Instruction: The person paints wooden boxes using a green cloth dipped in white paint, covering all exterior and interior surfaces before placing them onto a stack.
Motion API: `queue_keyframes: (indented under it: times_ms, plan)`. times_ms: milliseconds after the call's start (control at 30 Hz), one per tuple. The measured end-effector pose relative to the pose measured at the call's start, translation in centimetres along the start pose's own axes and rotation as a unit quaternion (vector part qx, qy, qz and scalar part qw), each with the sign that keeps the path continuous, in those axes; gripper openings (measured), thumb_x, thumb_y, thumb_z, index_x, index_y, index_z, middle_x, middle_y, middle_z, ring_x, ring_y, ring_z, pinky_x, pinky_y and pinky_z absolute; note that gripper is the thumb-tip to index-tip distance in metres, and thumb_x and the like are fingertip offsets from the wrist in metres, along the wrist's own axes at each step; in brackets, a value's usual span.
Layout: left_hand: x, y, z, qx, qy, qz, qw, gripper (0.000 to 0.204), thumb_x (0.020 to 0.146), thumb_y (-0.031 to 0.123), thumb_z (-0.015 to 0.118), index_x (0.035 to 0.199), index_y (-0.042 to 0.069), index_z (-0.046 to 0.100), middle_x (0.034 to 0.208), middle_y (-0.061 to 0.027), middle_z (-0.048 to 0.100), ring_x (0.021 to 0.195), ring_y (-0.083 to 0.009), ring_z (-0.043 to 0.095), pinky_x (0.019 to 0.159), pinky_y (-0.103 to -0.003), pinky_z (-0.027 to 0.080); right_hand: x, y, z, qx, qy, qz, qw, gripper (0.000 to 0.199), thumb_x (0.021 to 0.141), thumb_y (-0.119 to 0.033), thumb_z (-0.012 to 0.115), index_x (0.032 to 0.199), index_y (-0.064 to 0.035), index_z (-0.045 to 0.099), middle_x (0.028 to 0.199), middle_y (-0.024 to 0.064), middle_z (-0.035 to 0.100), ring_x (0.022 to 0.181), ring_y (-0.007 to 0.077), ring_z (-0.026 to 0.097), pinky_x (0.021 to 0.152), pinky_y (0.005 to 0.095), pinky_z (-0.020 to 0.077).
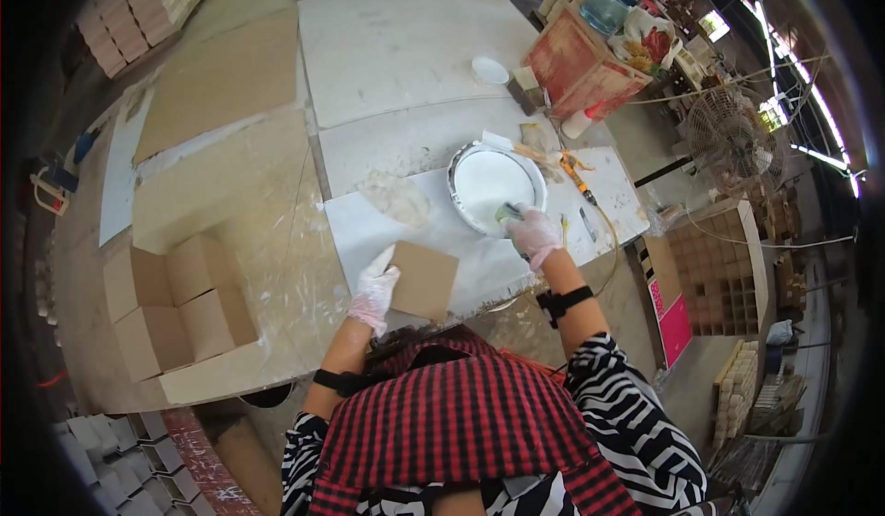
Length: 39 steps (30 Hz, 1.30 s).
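Observation:
My left hand (pixel 376 287), in a thin white glove, grips the left edge of a square brown cardboard piece (pixel 426 281) near the table's front edge. My gloved right hand (pixel 536 235) is closed on a small green-grey tool (pixel 506 212) at the near right rim of a round tub (pixel 453 187). White liquid (pixel 498 180) fills much of the tub. The tool's kind is hard to make out, as my fingers cover most of it. Across the tub's far rim rests a flat white blade with a tan handle (pixel 527 152).
An orange and black corded tool (pixel 578 181) lies right of the tub. Four-sided brown boxes (pixel 180 309) stand grouped at left. Further back are a small white bowl (pixel 489 71), a red-capped bottle (pixel 579 123) and a worn red crate (pixel 584 63). A fan (pixel 733 129) stands at right.

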State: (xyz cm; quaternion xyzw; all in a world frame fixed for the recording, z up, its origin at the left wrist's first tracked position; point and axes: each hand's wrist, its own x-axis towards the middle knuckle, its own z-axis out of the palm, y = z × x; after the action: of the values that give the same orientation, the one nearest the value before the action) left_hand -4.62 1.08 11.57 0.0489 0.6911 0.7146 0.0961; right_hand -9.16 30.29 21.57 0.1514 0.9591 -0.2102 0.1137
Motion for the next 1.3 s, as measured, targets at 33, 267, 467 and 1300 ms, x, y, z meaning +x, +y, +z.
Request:
queue_keyframes:
  times_ms: [33,267,467,1300]
  plan:
    - [-0.2,0.8,-0.2,-0.061,0.005,-0.048,0.997,0.04,0.089,0.003,0.043,0.128,-0.005,0.044,0.124,-0.0079,0.052,0.113,-0.0164,0.049,0.099,-0.027,0.035,0.5,2.4,1.2,0.097,0.046,0.007,0.994,0.05,0.081,-0.039,0.059,0.118,-0.0064,0.056,0.102,0.0197,0.062,0.095,0.0307,0.06,0.082,0.0362,0.0454]
    - [-1.6,-6.7,-4.7,-0.449,-0.019,-0.105,0.887,0.049,0.09,0.017,0.05,0.133,-0.002,0.037,0.131,-0.011,0.047,0.119,-0.0189,0.046,0.101,-0.031,0.035,-4.3,0.3,5.2,0.533,-0.038,0.075,0.842,0.048,0.083,-0.026,0.063,0.122,-0.0014,0.051,0.102,0.012,0.062,0.09,0.0187,0.058,0.08,0.0275,0.0455]
    - [-0.5,-6.3,-4.5,-0.254,0.146,-0.207,0.934,0.055,0.091,0.033,0.053,0.131,-0.002,0.04,0.132,-0.0115,0.046,0.119,-0.0188,0.045,0.101,-0.03,0.034,-8.0,-5.9,7.9,0.243,-0.02,-0.103,0.964,0.043,0.08,-0.026,0.062,0.115,-0.0021,0.055,0.109,0.0147,0.06,0.098,0.0253,0.058,0.083,0.0328,0.045]
    - [0.1,-7.8,-4.7,-0.091,0.147,-0.229,0.958,0.052,0.091,0.043,0.047,0.126,0.005,0.05,0.122,-0.013,0.056,0.113,-0.0196,0.052,0.095,-0.027,0.037,-10.8,-15.0,9.6,-0.072,-0.196,-0.325,0.922,0.042,0.081,-0.031,0.057,0.116,-0.0085,0.057,0.105,0.0141,0.06,0.101,0.0294,0.056,0.09,0.0365,0.0427]
